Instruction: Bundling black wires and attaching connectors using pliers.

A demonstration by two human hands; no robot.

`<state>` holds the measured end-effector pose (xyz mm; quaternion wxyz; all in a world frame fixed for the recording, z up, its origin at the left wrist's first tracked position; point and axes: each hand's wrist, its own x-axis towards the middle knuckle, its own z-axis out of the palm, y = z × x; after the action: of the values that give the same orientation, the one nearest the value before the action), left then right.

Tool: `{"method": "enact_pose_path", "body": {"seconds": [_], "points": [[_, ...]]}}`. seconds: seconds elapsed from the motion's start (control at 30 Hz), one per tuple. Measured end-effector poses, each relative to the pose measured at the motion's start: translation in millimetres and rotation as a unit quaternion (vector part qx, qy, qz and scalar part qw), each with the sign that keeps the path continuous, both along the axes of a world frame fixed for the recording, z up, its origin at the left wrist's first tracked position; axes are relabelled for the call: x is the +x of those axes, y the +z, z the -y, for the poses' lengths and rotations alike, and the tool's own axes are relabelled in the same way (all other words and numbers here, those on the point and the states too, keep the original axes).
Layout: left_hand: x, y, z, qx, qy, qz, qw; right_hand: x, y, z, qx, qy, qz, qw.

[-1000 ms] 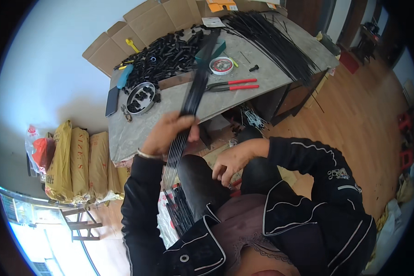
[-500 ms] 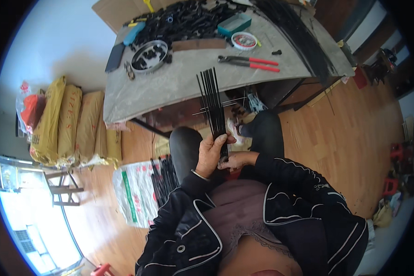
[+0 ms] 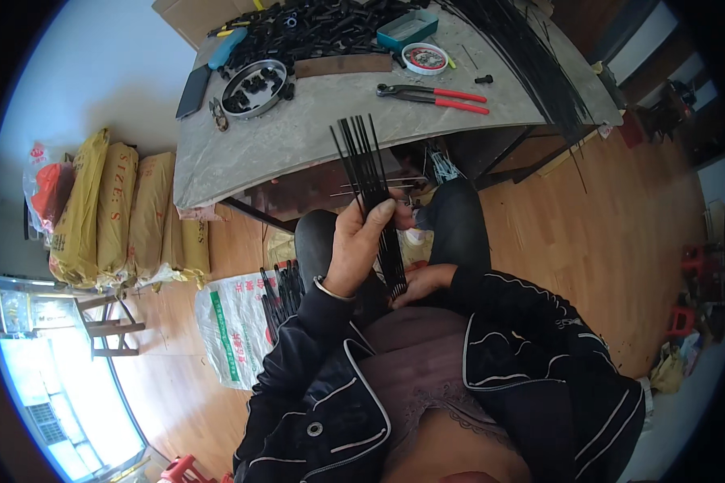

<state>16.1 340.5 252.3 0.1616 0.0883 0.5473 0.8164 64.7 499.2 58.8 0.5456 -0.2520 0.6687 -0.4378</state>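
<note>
My left hand [image 3: 358, 241] is closed around the middle of a bundle of thin black rods [image 3: 361, 161], thumb across the front. The rods stand slanted over my lap, their upper ends fanned apart. At the lower end, my right hand [image 3: 427, 282] is closed against the gathered rod tips; its fingertips are partly hidden behind them. Beyond the rods stands a grey-topped table [image 3: 298, 149]. On it lie end-cutting pliers [image 3: 433, 97] with red handles, and a round metal tray [image 3: 254, 87] holding small black parts.
A heap of black parts [image 3: 322, 32], a teal box [image 3: 408, 30], a white round dish [image 3: 424, 58] and many long black rods [image 3: 524, 60] cover the table's far side. Yellow-brown sacks [image 3: 117, 213] lean on the left wall. More black rods [image 3: 280, 294] lie on a white sack [image 3: 232, 330].
My left hand has slid up the bundle, away from my right hand. The lower part of the rods is now bared between the hands, and the upper ends have tilted left.
</note>
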Motion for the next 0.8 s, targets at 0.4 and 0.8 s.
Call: {"method": "enact_pose_path", "body": {"seconds": [0.4, 0.8], "points": [[-1.3, -4.5, -29.0, 0.101, -0.121, 0.026, 0.987, -148.8, 295.0, -43.0, -0.431, -0.182, -0.163, 0.869], [-3.6, 2.2, -13.4, 0.14, -0.038, 0.14, 0.979, -84.6, 259.6, -52.7, -0.01, -0.353, -0.362, 0.863]]}}
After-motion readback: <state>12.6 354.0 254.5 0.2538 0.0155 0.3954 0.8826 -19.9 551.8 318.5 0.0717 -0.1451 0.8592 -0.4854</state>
